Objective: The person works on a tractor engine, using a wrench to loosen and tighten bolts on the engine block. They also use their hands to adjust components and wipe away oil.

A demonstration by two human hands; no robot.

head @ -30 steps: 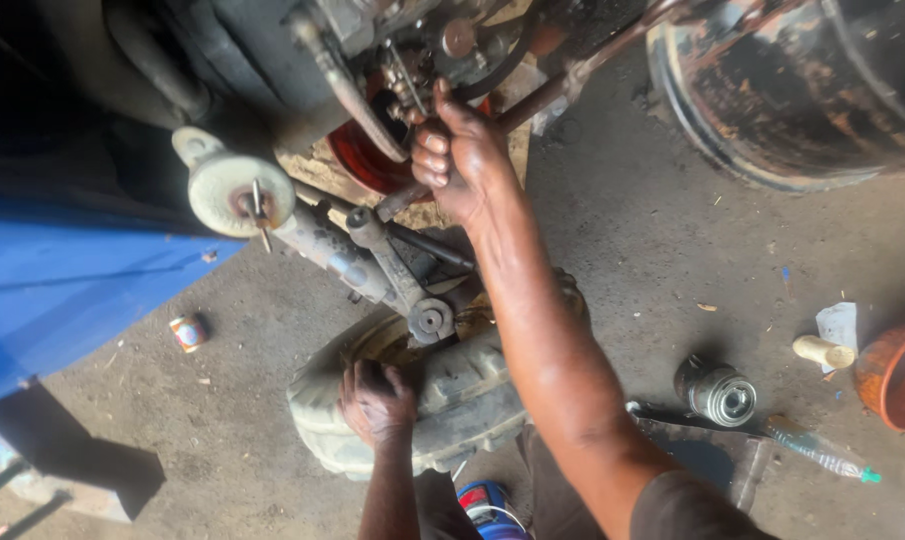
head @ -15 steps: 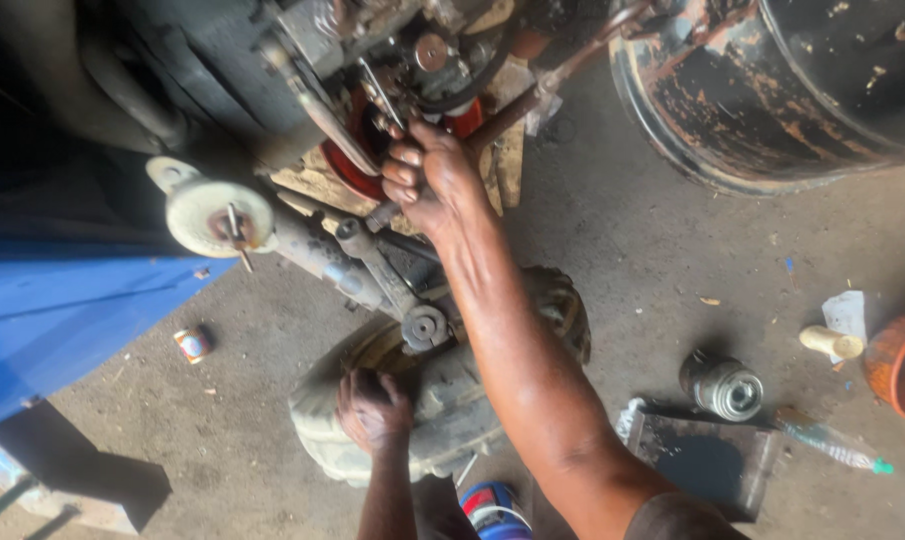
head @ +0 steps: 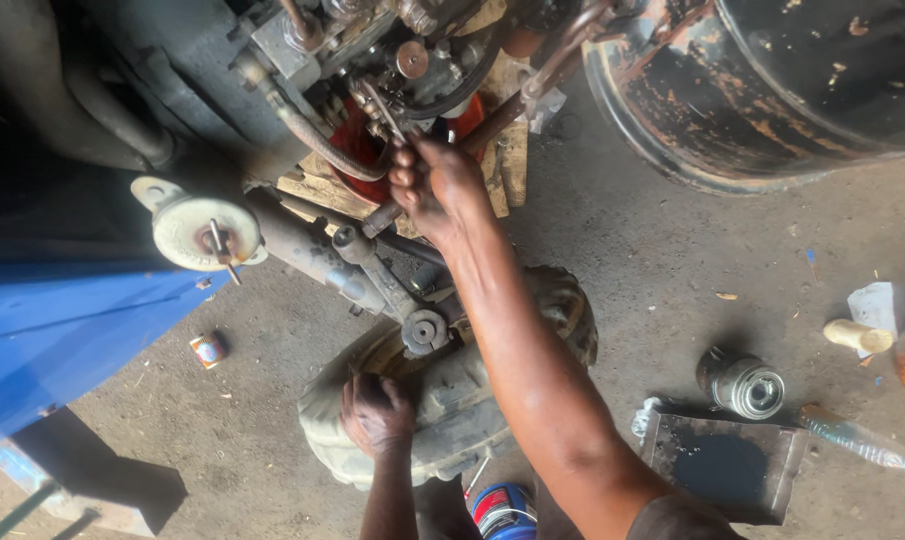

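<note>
Head view showed the right hand (head: 437, 190) raised into the greasy machinery far up the scene, its fingers curled tight around a slim metal wrench (head: 384, 112). That tool sat just above the knuckles, its long axis slanting from the fist up and to the left, the far end pointing into the engine parts (head: 412, 60) near a round fitting; how it met the fitting could not be told. A curved rubber hose (head: 317, 140) ran just left of the fist, and a red part (head: 357, 165) showed behind it. The left hand (head: 375, 412) lay lower down, palm pressed flat with fingers spread on a worn, muddy tyre (head: 452, 410), gripping nothing. A steering rod (head: 372, 275) crossed between the two hands. Right of the forearm stood a metal oil filter (head: 742, 382) beside a dark drain tray (head: 727, 465), well apart from a plastic bottle (head: 857, 440). Compared with half a second before, both hands kept the same holds, the wrench kept about the same slant, and the whole scene sat slightly lower and further right in view.
</note>
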